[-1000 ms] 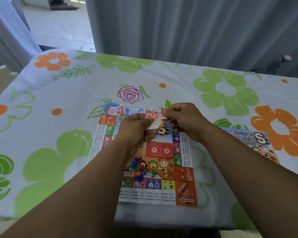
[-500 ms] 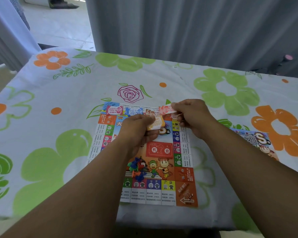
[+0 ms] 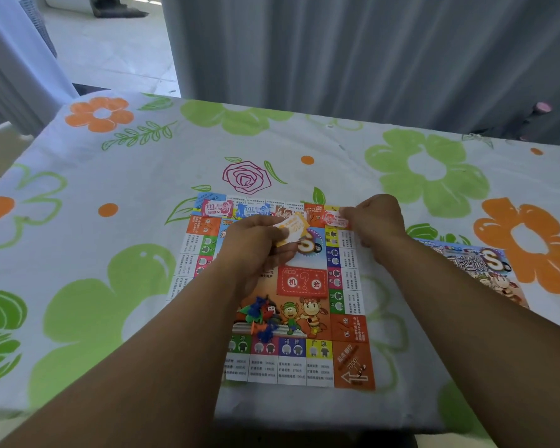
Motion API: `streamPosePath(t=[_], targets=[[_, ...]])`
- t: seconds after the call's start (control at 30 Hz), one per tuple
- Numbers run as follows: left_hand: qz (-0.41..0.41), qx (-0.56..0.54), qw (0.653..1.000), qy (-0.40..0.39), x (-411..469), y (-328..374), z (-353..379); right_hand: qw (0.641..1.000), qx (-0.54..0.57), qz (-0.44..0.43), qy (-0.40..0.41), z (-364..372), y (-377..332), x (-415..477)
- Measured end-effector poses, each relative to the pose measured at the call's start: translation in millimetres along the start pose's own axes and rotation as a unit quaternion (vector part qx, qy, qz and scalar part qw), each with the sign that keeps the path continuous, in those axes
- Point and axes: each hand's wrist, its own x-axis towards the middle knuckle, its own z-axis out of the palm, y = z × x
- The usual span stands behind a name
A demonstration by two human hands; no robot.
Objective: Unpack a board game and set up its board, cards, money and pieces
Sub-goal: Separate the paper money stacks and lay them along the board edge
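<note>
bare forearms [image 3: 466, 318], no sleeves, no rings

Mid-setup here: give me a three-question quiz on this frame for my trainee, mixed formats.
1. True or false: the left hand holds a stack of orange-and-white play money.
2. Multiple choice: the pile of plastic pieces lies (A) on the board, (B) on the bare tablecloth, (C) on the box cover.
3. Fill in: the right hand holds a red-and-white note over the board's far ____ corner.

Key: 1 true; 2 A; 3 right.
</note>
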Motion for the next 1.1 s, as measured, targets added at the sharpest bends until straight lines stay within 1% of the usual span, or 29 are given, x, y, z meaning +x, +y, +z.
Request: streamPosePath(t=[0.07,0.1,0.13,0.17,0.2,0.23,0.27,0.37,0.53,0.7,0.83,0.93,1.1], targets=[[0.005,0.012,1.0,0.001,0,0,-1,0.999,0.003,-0.042,-0.001,2,-6,-6],[0.009,0.018,1.0,0.003,0,0,-2,0.997,0.031,-0.059,-0.028,3,-11,-11],[0.012,0.022,1.0,0.005,0,0,-3,0.992,0.067,-0.068,-0.077,4,-17,-18],[0.015,0.024,1.0,0.008,0,1,-5,0.982,0.099,-0.075,-0.144,5,-25,-26],[0.017,0.025,1.0,0.01,-1,2,-6,0.968,0.11,-0.087,-0.207,6,-31,-34],[0.018,0.025,0.999,0.011,-1,2,-8,0.956,0.102,-0.105,-0.253,9,-36,-40],[0.02,0.025,0.999,0.012,-2,3,-11,0.948,0.087,-0.126,-0.28,13,-40,-44],[0.016,0.011,1.0,0.018,-5,7,-20,0.942,0.072,-0.157,-0.289,24,-44,-50],[0.024,-0.031,0.999,0.033,-14,18,-41,0.942,0.098,-0.147,-0.284,40,-54,-61],[0.042,-0.023,0.997,0.054,-16,20,-58,0.936,0.133,-0.13,-0.299,56,-62,-69],[0.031,-0.017,0.997,0.069,-18,23,-75,0.932,0.152,-0.116,-0.309,67,-69,-73],[0.026,-0.015,0.996,0.082,-19,25,-86,0.929,0.145,-0.107,-0.324,73,-74,-76],[0.024,-0.019,0.997,0.076,-24,27,-106,0.92,0.154,-0.089,-0.348,87,-84,-87]])
